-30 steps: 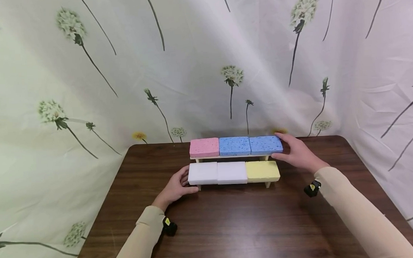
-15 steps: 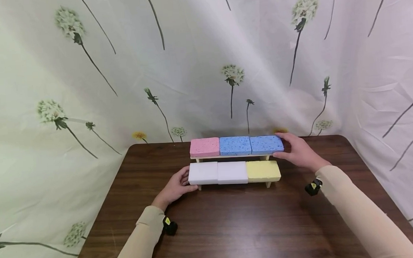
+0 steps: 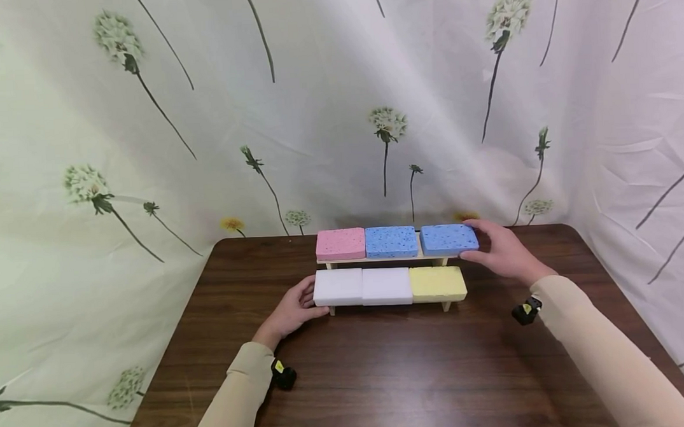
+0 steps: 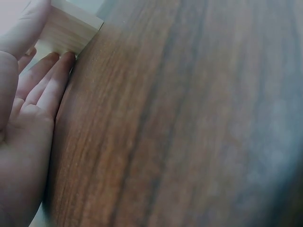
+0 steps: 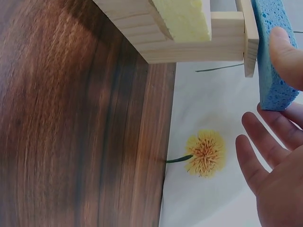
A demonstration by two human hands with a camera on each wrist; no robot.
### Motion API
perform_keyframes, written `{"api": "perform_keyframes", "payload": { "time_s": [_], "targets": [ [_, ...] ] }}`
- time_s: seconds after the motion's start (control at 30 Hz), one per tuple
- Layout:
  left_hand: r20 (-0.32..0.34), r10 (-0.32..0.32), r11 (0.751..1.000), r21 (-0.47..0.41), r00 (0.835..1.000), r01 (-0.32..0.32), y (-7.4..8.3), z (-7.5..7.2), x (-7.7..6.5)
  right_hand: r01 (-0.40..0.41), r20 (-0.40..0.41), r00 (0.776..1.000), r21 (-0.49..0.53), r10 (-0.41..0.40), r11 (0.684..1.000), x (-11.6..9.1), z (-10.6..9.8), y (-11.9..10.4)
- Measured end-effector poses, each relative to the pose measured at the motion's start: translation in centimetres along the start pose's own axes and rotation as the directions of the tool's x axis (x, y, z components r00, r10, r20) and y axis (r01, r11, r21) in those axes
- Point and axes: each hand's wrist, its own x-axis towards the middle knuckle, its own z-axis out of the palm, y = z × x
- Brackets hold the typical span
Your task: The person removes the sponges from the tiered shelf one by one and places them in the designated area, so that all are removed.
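Where your cream sleeves (image 3: 606, 348) come in, a black device (image 3: 283, 375) sits at each wrist above the dark wooden table (image 3: 383, 377). Your left hand (image 3: 291, 311) is relaxed, its fingers extended against the left end of the two-step wooden stand (image 5: 203, 49), with the thumb at the front. On the lower step sit two white blocks (image 3: 337, 287) side by side, then a yellow sponge (image 3: 438, 283) on the right. Your right hand (image 3: 504, 254) pinches the right-hand blue sponge (image 3: 448, 239) between thumb and fingers, at the right end of the upper step and partly beyond it. A narrow gap parts it from the other blue sponge (image 3: 391, 242), which touches the pink sponge (image 3: 341, 244) at left. Behind hangs white cloth (image 3: 314, 100) printed with dandelions.
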Motion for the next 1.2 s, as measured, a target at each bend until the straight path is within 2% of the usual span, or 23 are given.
{"api": "perform_keyframes", "payload": {
  "time_s": [0.37,0.57,1.0,1.2],
  "targets": [
    [0.004,0.000,1.000,-0.014,1.000,0.000,0.0,-0.2,-0.1,-0.020,-0.012,1.000,-0.017,0.020,1.000,-1.1,-0.9,0.8],
    [0.005,-0.005,1.000,-0.018,1.000,0.005,0.0,-0.2,-0.2,-0.004,-0.048,0.999,-0.040,0.002,0.999,-1.6,-1.2,1.5],
    [0.004,-0.002,1.000,-0.021,1.000,0.002,-0.4,-0.3,0.1,0.003,-0.074,0.997,-0.042,-0.006,0.999,-2.0,-1.9,2.5],
    [0.006,-0.003,1.000,-0.023,1.000,0.004,-0.4,-0.2,0.1,-0.027,-0.070,0.997,-0.044,0.024,0.999,-2.4,-2.1,3.1]
  ]
}}
